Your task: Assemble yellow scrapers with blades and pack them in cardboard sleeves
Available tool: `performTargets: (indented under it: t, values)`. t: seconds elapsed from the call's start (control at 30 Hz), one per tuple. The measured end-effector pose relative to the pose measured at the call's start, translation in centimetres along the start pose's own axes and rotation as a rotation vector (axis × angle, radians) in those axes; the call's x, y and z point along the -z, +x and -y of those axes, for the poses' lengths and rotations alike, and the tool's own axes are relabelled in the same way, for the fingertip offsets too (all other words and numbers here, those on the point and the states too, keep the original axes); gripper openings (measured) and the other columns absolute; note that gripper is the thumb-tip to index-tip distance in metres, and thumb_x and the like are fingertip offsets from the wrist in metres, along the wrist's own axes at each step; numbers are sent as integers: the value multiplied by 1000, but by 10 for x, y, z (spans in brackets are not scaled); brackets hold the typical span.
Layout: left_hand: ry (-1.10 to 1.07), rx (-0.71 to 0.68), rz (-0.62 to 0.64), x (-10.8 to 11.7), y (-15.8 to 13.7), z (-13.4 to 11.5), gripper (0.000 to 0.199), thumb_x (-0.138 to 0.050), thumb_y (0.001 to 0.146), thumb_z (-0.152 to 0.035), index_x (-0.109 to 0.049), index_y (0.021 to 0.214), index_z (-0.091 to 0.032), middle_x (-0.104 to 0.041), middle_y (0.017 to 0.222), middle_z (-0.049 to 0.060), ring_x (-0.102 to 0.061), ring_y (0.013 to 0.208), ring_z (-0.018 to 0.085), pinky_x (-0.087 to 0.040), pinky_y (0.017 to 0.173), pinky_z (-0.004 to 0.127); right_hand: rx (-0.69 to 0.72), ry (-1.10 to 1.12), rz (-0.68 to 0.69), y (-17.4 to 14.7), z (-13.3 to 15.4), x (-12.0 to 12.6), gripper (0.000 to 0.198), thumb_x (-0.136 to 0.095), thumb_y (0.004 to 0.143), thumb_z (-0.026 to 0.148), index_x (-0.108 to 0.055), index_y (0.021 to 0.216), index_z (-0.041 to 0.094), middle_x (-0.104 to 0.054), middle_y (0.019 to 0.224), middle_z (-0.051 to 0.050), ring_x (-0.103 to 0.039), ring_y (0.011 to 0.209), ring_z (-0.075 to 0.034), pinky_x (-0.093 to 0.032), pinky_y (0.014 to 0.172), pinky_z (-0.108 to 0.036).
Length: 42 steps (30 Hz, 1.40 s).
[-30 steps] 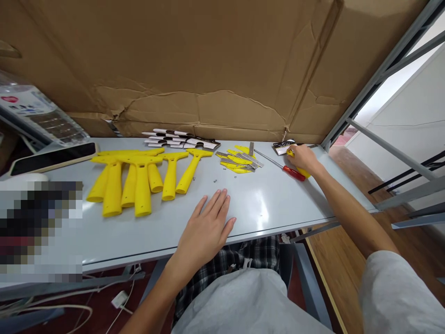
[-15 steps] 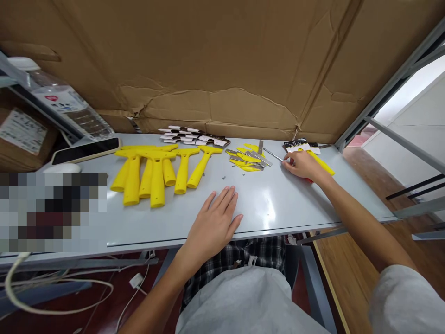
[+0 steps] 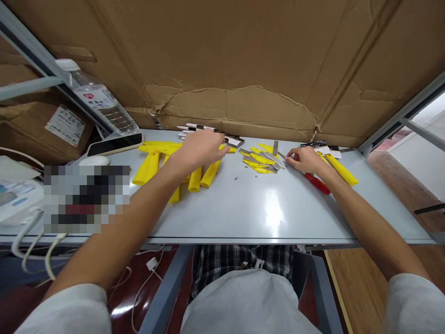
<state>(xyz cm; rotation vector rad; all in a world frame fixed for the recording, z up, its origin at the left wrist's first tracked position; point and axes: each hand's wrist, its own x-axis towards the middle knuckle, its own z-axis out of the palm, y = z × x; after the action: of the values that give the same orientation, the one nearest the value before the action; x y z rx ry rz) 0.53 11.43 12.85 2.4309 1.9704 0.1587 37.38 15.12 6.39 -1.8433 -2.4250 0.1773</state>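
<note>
My left hand [image 3: 205, 147] hovers over the row of yellow T-shaped scraper handles [image 3: 147, 168], close to a stack of black-and-white cards [image 3: 233, 140]. Its thumb stands apart from the fingers, which are partly hidden, and I see nothing held. With bent fingers, my right hand [image 3: 306, 161] grips a screwdriver by its shaft; the red handle [image 3: 317, 183] sticks out below the palm. Left of those fingertips lies a pile of flat yellow pieces and metal blades [image 3: 263, 160]. Beyond the right hand rests another yellow handle [image 3: 342, 170] beside black-and-white cards [image 3: 334, 150].
Small screws [image 3: 236, 178] lie on the grey table [image 3: 222, 213]. A phone [image 3: 114, 144], a white mouse [image 3: 94, 161] and a clear bottle [image 3: 104, 104] are on the left. Cardboard [image 3: 243, 60] walls the back, and metal frame bars rise at both sides.
My left hand has lifted off the tabletop and moved forward and left over the yellow handles. The right hand stays by the blade pile, and more of the red handle shows. The view has shifted.
</note>
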Motion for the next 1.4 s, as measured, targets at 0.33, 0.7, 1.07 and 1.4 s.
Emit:
performTargets:
  t: [0.33, 0.7, 1.07, 1.4]
  values:
    - [51, 33, 126, -37, 9, 26, 61, -66, 89, -50, -65, 144, -23, -80, 115, 16, -69, 121, 42, -53, 87, 44, -9, -50, -62, -5, 5, -17, 42, -54, 100, 53, -74, 123, 24, -74, 95, -6, -58, 81, -17, -28, 71, -27]
    - [-257, 50, 91, -3, -10, 29, 84, -77, 79, -46, -49, 154, -21, -75, 82, 2, -72, 89, 31, -50, 78, 37, -9, -72, -72, -12, 7, -20, 46, -51, 101, 51, -72, 130, 23, -73, 98, -9, -60, 85, -19, -27, 71, -29]
    - [-1004, 74, 155, -30, -37, -32, 63, -82, 80, -41, -51, 134, -27, -65, 88, -4, -66, 61, 14, -49, 57, 27, 427, 156, -685, -47, 52, -13, 33, -60, 104, 36, -69, 131, 18, -68, 105, -9, -60, 81, -11, -47, 74, -26]
    - [-1278, -210, 561, -55, -57, -53, 38, -75, 94, -54, -57, 91, -21, -68, 72, 0, -70, 58, 16, -54, 54, 28, 852, -96, -729, -65, 89, -30, 9, -67, 96, 13, -68, 104, 18, -58, 75, 2, -46, 70, -8, -32, 64, -26]
